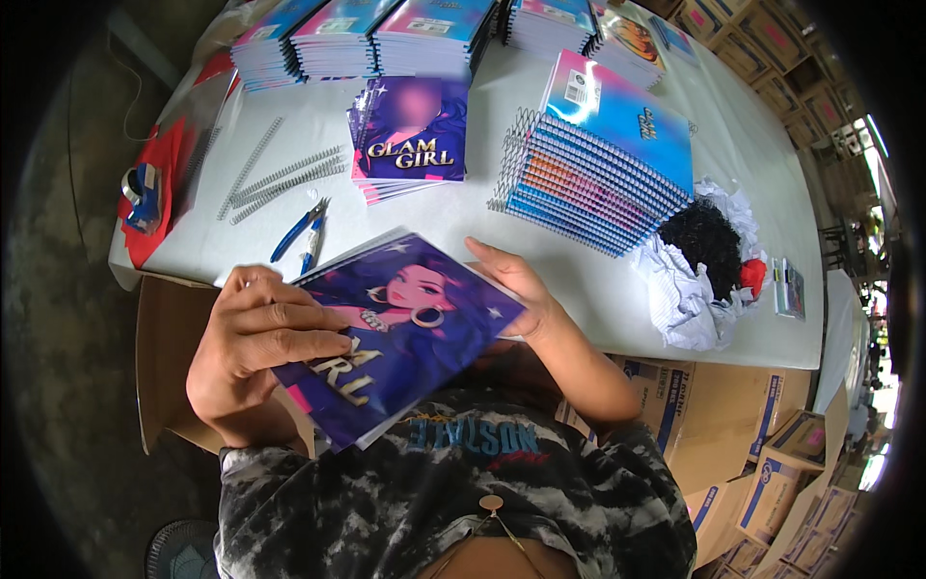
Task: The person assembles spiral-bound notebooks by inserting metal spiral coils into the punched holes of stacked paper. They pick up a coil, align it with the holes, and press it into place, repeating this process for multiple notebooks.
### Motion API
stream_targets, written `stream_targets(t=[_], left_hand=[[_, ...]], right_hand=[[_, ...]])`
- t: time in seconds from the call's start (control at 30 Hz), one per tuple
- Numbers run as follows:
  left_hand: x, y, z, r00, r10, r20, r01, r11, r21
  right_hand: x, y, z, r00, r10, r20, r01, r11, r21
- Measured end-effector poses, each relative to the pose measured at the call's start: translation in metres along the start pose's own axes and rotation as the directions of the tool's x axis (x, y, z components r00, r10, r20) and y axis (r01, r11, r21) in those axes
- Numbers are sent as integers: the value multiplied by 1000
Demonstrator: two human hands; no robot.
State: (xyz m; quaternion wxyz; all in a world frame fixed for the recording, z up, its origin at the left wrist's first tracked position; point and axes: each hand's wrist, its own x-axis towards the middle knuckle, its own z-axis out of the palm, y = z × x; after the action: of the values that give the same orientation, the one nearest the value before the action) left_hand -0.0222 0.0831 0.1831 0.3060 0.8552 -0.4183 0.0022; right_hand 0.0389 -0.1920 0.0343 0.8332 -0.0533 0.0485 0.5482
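Observation:
Both hands hold a purple notebook (424, 338), tilted above the table's near edge, with a cartoon figure on its glossy cover. My left hand (265, 333) grips its left edge, fingers bent over the cover. My right hand (516, 289) holds the far right corner, thumb raised and the other fingers partly hidden behind it. Just beyond my left hand lie blue-handled pliers (294, 236). Several loose metal binding coils (289, 183) rest farther left. Past the held notebook sits a small stack of matching purple notebooks (415, 145).
A pile of blue-pink spiral notebooks (617, 164) stands at right, beside crumpled paper (685, 299) and a black tangle (699, 246). More notebook stacks (338, 34) line the far side. A blue tape dispenser (145, 198) lies on red material (174, 159). Cardboard boxes (723, 415) stand below right.

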Motion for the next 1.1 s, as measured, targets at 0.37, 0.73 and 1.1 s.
stream_targets(t=[0.37,0.73,1.1], left_hand=[[48,-95,121,711,-626,-319,159,586,-795],[39,-160,146,730,-434,-528,644,695,318],[22,-224,38,716,-511,-475,691,613,383]], right_hand=[[-39,-37,0,506,-800,321,472,-54,-880],[-39,-42,-44,605,-724,331,312,-166,-935],[-38,-46,-26,587,-738,332,300,-183,-936]])
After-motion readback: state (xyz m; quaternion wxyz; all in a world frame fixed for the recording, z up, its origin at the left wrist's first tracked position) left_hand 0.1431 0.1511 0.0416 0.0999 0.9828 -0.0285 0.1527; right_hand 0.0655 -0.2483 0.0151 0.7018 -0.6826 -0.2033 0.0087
